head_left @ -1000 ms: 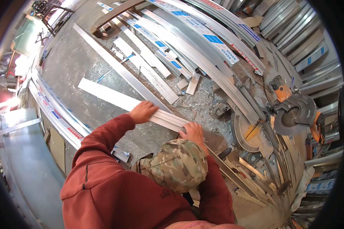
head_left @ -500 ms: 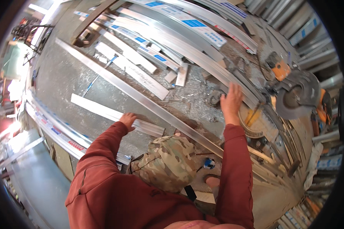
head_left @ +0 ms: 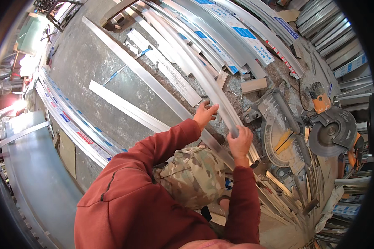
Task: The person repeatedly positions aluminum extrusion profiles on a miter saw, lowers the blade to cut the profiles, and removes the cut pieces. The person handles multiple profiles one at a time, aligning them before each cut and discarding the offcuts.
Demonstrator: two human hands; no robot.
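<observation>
My right hand (head_left: 240, 142) is closed around a long silvery metal profile (head_left: 221, 101), near its close end. That profile stretches away toward the far left, over other lengths on the floor. Beside its left edge is my left hand (head_left: 205, 115), fingers apart and holding nothing. Beneath my left forearm runs a long flat metal bar (head_left: 153, 81), passing toward my knee. Further left lies a shorter pale profile (head_left: 124, 108), its near end hidden behind my left sleeve.
An orange and black mitre saw (head_left: 330, 130) stands at the right, its curved scale base (head_left: 274, 145) close to my right hand. Thin offcuts (head_left: 286, 189) lie below it. Film-wrapped profiles (head_left: 241, 37) fill the far side. A shiny sheet (head_left: 37, 166) is at left.
My right hand has come nearer and closed on the long profile, which has shifted toward me. My left hand has left the shorter pale profile and moved right. The view has shifted too.
</observation>
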